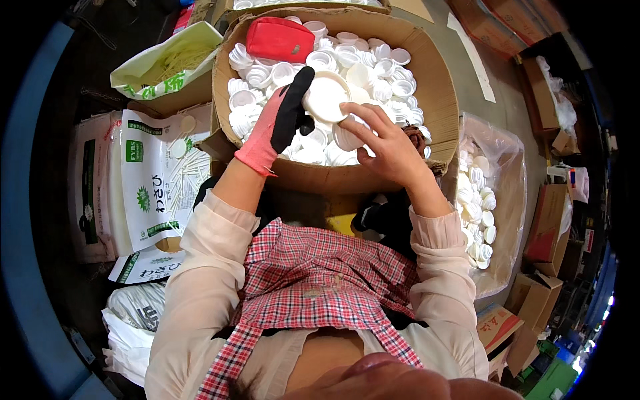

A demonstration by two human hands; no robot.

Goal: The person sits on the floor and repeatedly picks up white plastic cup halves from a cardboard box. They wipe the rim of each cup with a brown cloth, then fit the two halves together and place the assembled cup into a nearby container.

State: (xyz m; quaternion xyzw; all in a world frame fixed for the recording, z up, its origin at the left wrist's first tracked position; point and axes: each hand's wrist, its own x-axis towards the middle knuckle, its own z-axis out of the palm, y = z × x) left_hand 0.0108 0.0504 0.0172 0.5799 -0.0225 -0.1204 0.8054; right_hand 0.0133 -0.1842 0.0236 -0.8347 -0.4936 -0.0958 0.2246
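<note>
The left hand (280,120), in a pink and black glove, has its fingers (301,85) curved around the left edge of a white round lid (327,97), gripping it. The bare right hand (393,150) is partly open: one fingertip touches the lid's lower right edge and the thumb stands apart from it. The lid therefore lies between both sets of fingers, above the pile. Its broad face is tipped up toward the head; being round, it has no evident long axis.

Beneath and around the fingers, many white lids (400,88) fill a cardboard box (333,179). Beyond the left fingers, a red pouch (280,39) on the pile bears a small greyish mark, too small to read. Up and left of them, a pale bag (130,79) carries green lettering. Farther left, a white sack (137,200) shows green label blocks, a spiky green emblem and large black characters running lengthwise. Right of the right fingers stands a plastic-lined box (508,193) with more white caps (475,213).
</note>
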